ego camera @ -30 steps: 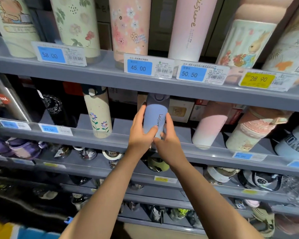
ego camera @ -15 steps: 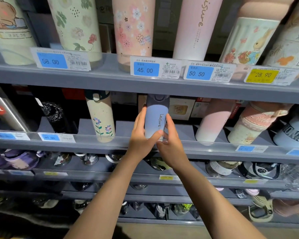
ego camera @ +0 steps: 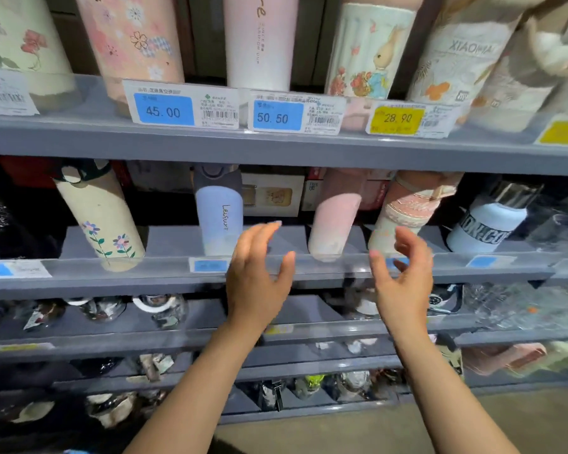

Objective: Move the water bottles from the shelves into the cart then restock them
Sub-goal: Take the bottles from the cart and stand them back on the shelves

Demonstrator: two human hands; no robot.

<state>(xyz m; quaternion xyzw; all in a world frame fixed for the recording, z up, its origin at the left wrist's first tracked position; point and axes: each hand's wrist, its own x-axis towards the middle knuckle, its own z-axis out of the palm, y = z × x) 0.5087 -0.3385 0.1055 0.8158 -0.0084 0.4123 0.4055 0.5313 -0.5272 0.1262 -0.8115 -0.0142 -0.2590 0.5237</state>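
Right now both hands are up in front of the middle shelf point(ego camera: 309, 276) and neither one has anything in it. Left hand point(ego camera: 256, 283) sits just right of the blue bottle point(ego camera: 219, 221), fingers point(ego camera: 259, 232) spread and loosely curved, palm turned toward the right, not touching the bottle. Right hand point(ego camera: 404, 283) is further along, fingers point(ego camera: 407, 237) opened into a loose cup facing the left hand, hovering in front of the shelf's front lip.

That blue bottle, with "Leisure" written down its side and a grey lid, stands upright on the middle shelf behind the clear front rail, above a blue price tag point(ego camera: 210, 266). To its left is a cream bottle with painted flowers point(ego camera: 102, 221), tilted in this wide view. To its right comes a pale pink bottle point(ego camera: 335, 221), showing in the gap between the two hands, then a pink-and-cream bottle with a strap point(ego camera: 407, 204) just behind the right hand's fingertips, and a white bottle with dark lettering point(ego camera: 486, 224) beyond that.

Up on the top shelf point(ego camera: 79, 139), a row of taller bottles stands behind price labels reading 45.00 point(ego camera: 163, 110), 50.50 point(ego camera: 277, 117) and 28.90 point(ego camera: 396, 119). Lower shelves hold wrapped items, too dim and blurred to name.
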